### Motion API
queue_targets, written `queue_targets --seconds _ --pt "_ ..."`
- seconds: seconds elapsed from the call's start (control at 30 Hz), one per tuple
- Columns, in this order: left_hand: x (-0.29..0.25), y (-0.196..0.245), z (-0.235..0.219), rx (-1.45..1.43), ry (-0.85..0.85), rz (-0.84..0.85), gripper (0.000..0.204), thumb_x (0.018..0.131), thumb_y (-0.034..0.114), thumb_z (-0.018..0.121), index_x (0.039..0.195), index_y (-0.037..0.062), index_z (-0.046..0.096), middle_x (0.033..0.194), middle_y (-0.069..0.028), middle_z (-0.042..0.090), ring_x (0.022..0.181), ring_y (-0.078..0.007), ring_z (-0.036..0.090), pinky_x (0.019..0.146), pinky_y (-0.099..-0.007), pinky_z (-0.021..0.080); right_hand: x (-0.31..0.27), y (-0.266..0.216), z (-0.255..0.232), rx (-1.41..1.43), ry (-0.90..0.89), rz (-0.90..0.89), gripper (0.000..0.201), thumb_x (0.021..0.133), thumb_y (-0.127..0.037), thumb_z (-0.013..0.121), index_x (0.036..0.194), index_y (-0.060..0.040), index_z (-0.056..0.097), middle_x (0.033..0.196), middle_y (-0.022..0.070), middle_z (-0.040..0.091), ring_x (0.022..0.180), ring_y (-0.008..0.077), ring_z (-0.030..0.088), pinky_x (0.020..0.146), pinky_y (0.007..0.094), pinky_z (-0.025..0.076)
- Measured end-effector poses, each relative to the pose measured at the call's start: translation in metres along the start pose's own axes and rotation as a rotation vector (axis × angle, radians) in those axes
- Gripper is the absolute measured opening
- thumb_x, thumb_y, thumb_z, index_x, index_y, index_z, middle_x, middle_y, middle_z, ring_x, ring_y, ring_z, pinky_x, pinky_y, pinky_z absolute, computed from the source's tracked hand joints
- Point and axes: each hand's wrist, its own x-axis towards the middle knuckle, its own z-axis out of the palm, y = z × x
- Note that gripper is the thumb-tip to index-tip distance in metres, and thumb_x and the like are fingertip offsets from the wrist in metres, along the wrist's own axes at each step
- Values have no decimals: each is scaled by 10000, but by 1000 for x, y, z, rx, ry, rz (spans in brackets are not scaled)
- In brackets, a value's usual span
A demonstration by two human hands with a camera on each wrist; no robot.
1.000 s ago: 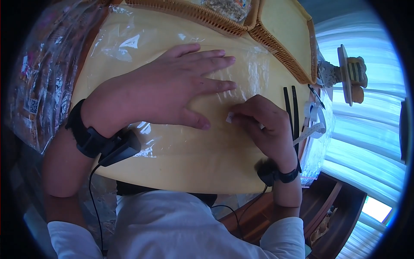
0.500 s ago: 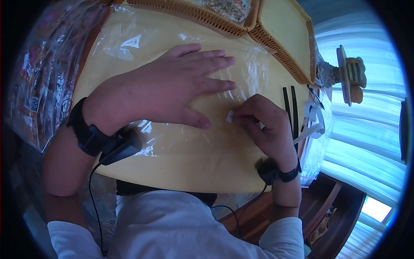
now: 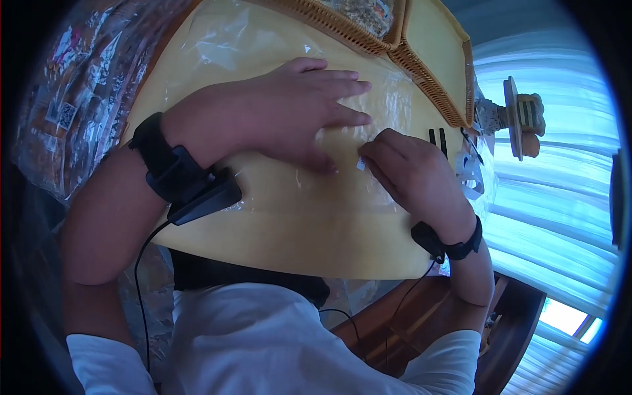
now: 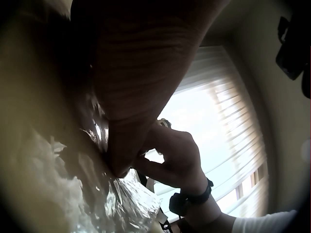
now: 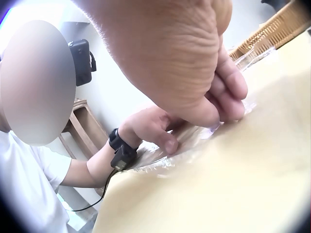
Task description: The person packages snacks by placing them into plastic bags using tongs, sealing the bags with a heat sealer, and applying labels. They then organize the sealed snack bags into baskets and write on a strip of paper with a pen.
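A clear plastic sheet or bag (image 3: 217, 49) lies over the pale yellow tabletop (image 3: 309, 243). My left hand (image 3: 289, 112) rests spread on it, palm down, with fingers pointing right. Just right of the left fingertips, my right hand (image 3: 421, 174) pinches a small white piece (image 3: 361, 164), like a sticker, between thumb and forefinger. In the right wrist view, the right fingertips (image 5: 231, 109) are down at the wrinkled plastic (image 5: 194, 138), close beyond the left thumb. Most of the white piece is hidden by the fingers.
Wicker trays (image 3: 428, 76) line the far side, one holding a clear packet (image 3: 365, 13). At the right lie two black strips (image 3: 438, 141), a pen (image 3: 472, 145) and a curled white paper strip (image 3: 469, 171). Printed plastic packaging (image 3: 72, 112) is heaped at the left edge.
Both hands have shifted away from the body and to the right. The right hand has turned so more of its back shows, still pinching the white piece. The head view has shifted slightly.
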Motion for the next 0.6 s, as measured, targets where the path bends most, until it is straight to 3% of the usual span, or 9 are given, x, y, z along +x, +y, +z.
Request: queue_targets --seconds 0.13,0.33,0.6 --pt "-1 -4 4 9 20 27 826 839 517 835 1555 179 599 1731 -177 371 1635 -289 291 1334 -510 166 13 1 -13 -63 -177 -36 137 881 -92 681 997 -34 639 923 109 641 800 296 716 694 410 589" --pt "1 -3 4 8 21 21 801 847 519 832 1534 164 619 1718 -175 398 1633 -296 295 1332 -514 171 26 2 -19 -147 -272 -115 129 887 -95 684 991 -29 643 929 121 670 784 301 725 688 415 591" --pt "3 -4 5 -1 22 13 812 842 539 821 1535 166 619 1711 -181 407 1629 -306 300 1327 -515 178 24 7 -13 -146 -243 -153 179 912 -133 736 1030 -32 647 966 108 660 849 298 714 757 419 584"
